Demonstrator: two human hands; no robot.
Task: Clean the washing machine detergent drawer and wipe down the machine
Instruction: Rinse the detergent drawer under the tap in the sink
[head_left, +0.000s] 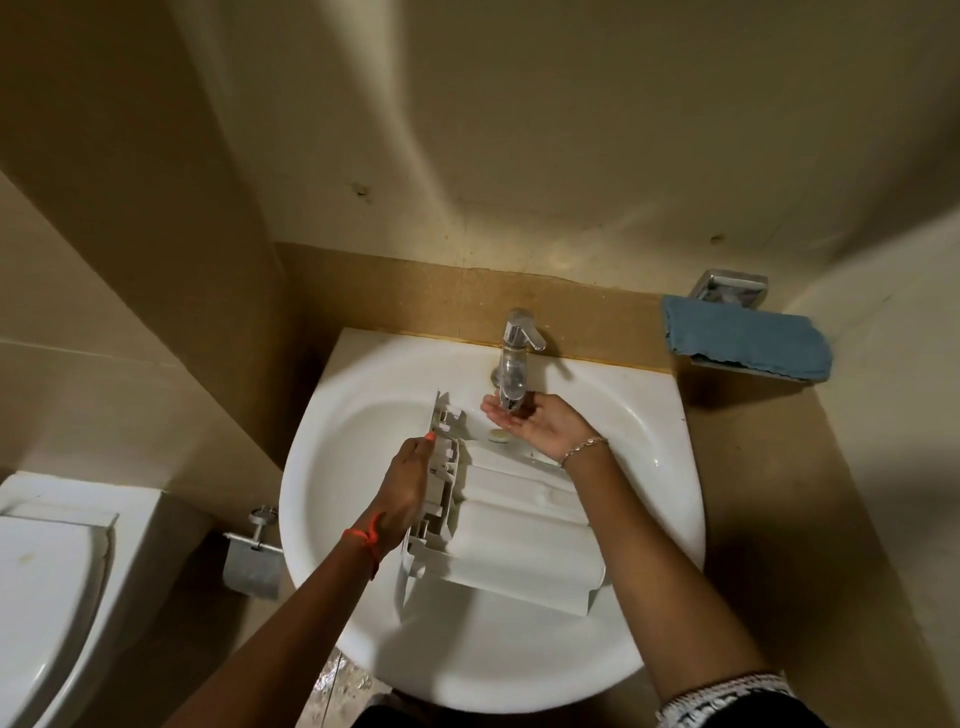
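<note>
— How do you rinse it properly?

— My left hand (408, 480) grips the drawer (514, 530) by its ribbed side, fingers (415, 448) curled round the edge, down in the sink (493, 654). I'd hold firm and tip the compartments toward the tap (517, 358).

— And the other?

— My right hand (535, 421) is released, palm cupped just under the spout, grasping nothing. The drawer lies just below and left of those fingers. Whether water runs, I cannot tell.
</note>
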